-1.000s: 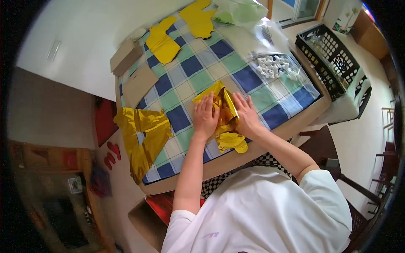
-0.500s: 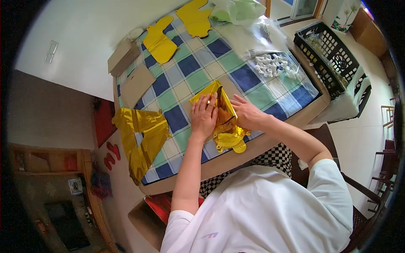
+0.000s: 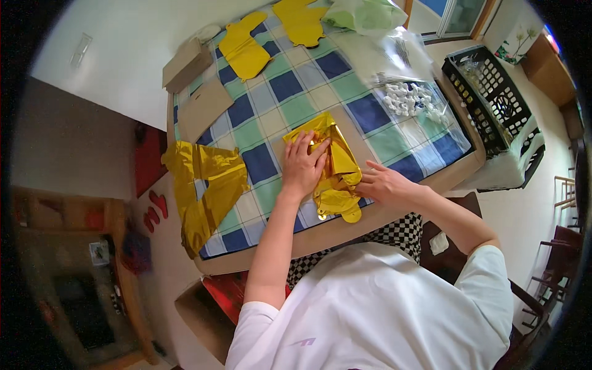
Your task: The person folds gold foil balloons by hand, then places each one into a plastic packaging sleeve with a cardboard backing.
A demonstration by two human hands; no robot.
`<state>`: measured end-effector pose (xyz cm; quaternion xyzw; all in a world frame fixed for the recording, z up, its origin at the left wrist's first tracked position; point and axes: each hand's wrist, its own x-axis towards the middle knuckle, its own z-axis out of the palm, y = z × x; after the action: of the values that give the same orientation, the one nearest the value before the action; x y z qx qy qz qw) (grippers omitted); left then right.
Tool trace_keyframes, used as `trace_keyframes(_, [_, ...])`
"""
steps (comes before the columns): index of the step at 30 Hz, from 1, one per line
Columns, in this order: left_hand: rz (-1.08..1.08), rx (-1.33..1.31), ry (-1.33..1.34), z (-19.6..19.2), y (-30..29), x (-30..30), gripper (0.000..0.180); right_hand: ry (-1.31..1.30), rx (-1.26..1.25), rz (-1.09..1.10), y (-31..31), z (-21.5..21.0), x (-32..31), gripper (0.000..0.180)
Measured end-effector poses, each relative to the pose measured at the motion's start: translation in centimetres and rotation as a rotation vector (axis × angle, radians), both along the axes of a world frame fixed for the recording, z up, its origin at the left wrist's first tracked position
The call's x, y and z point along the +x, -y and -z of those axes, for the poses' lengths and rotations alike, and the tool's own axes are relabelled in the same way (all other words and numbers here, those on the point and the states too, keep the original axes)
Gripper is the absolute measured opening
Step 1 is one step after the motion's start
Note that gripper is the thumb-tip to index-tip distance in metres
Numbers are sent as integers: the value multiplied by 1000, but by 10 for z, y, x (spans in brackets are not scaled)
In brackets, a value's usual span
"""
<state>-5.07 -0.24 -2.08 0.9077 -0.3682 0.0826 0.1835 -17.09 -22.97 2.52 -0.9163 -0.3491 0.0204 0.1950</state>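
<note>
Crumpled gold foil balloon (image 3: 333,176), shiny and deflated, lies near the front edge of a table covered with a blue, green and white checked cloth (image 3: 290,105), directly ahead of the person.

Going from left to right: at the table's left edge, a second flattened gold foil balloon (image 3: 206,191) drapes over the side and hangs down. Behind it, at the far left corner, sit a brown cardboard box (image 3: 185,61) and a flat sheet of brown cardboard (image 3: 206,108). Two matte yellow foil shapes (image 3: 246,46) lie flat at the far edge.

The person's left hand (image 3: 302,166) presses palm-down on the left part of the crumpled gold balloon, fingers spread flat and open, gripping nothing. The balloon's lower end, with rounded lobes, reaches the table's front edge between the two hands.

The right hand (image 3: 382,185) rests at the balloon's right edge, fingers loosely extended toward the foil and touching it; whether it pinches the foil cannot be told.

Further right, a clear plastic bag holding small white pieces (image 3: 410,102) lies on the cloth, with a pale green plastic bag (image 3: 364,13) at the far edge. Just beyond the table's right side stands a black plastic basket with a lattice wall (image 3: 493,102).

A white short-sleeved shirt covers the person at the bottom of the view.
</note>
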Motion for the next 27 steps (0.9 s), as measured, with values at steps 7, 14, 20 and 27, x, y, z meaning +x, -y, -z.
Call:
trace_keyframes(7, [2, -5, 6, 2, -4, 0, 37, -357, 237, 271, -9, -64, 27, 33])
trace_keyframes(14, [11, 30, 32, 2, 0, 2, 35, 260, 41, 579, -51, 43, 102, 47])
trace_keyframes(20, [-3, -130, 36, 3, -1, 2, 31, 351, 63, 659, -49, 60, 99, 44])
trace_keyframes(27, [-110, -282, -101, -18, 11, 25, 33, 345, 26, 672, -48, 61, 97, 43])
